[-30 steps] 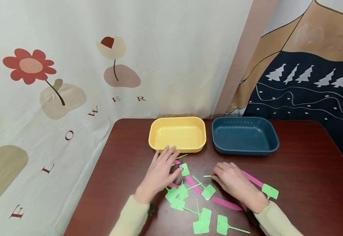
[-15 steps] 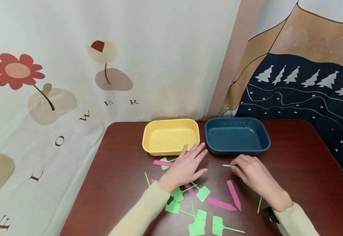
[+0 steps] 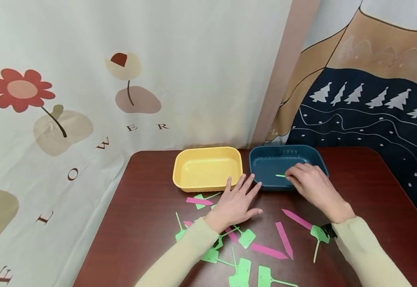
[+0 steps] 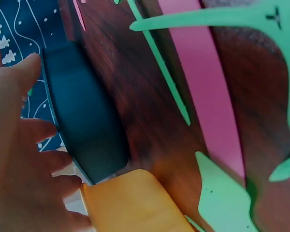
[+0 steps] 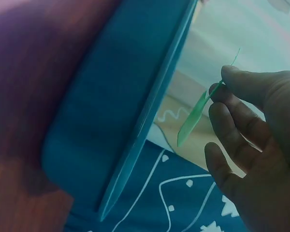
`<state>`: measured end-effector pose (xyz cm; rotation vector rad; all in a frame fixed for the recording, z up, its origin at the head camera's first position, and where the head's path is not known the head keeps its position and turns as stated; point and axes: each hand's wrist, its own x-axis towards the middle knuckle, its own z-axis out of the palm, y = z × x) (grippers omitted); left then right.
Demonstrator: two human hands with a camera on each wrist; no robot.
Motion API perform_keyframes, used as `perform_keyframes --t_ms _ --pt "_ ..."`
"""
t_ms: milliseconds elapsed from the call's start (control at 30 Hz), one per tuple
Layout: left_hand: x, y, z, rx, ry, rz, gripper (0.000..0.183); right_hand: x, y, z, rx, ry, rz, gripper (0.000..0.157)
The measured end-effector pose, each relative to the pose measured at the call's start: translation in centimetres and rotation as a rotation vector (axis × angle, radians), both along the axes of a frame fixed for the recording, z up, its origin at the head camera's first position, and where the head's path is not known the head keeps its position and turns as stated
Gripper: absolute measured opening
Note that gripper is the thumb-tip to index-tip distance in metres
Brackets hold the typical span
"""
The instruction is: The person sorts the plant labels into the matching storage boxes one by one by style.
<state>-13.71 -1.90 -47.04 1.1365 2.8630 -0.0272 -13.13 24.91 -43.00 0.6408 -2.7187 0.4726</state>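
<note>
Right hand (image 3: 316, 190) pinching a green tag (image 5: 191, 121) by its stem, above the blue tray (image 3: 267, 165);
the slim stem seems to suit fingertips, leaving the flat head free; left hand (image 3: 234, 205) spread wide, holding nothing, at the trays' near corners; yellow tray (image 3: 208, 170) alongside; pink strips (image 3: 269, 251) and loose tags (image 3: 247, 239) nearer the body.

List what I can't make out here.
Markings on held green tag: head view, right hand hides them; right wrist view, nearly edge-on.
Part of blue tray: head view, behind that hand.
Green tags under left sleeve: head view, partly covered.
Lowest tags: head view, cut by bottom edge.
</note>
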Motion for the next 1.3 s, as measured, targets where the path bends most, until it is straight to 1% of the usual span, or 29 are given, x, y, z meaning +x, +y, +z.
perform_keyframes --t_ms 133,267,467,533,667,833,1067,1200,1300 --pt "-0.1 0.0 0.0 -0.026 0.010 0.007 0.081 -2.2 0.0 0.0 0.049 -0.017 0.036 0.014" --pt "-0.2 0.0 0.1 -0.031 0.036 0.012 0.076 -3.9 -0.1 -0.3 0.075 -0.066 0.030 0.013" --pt "-0.6 -0.2 0.3 -0.023 0.022 0.019 0.071 -6.0 -0.3 -1.2 0.101 -0.179 0.029 0.013" --pt "-0.7 -0.3 0.4 -0.016 0.018 0.022 0.070 -6.6 -0.5 -1.6 0.104 -0.225 0.016 0.013" --pt "-1.0 -0.6 0.5 0.005 -0.018 0.023 0.071 -7.7 -0.6 -2.3 0.113 -0.309 -0.011 0.013" --pt "-1.0 -0.6 0.6 0.023 -0.042 0.015 0.072 -8.4 -0.8 -3.0 0.142 -0.359 -0.006 0.013" --pt "-1.0 -0.7 0.6 0.022 -0.046 0.017 0.072 -8.8 -1.0 -3.4 0.166 -0.382 0.020 0.013" --pt "-1.0 -0.6 0.7 0.022 -0.054 0.021 0.072 -8.9 -0.9 -3.2 0.153 -0.398 0.022 0.015" --pt "-0.9 -0.6 0.8 0.023 -0.062 0.024 0.072 -8.6 -0.7 -2.5 0.117 -0.405 -0.001 0.019"
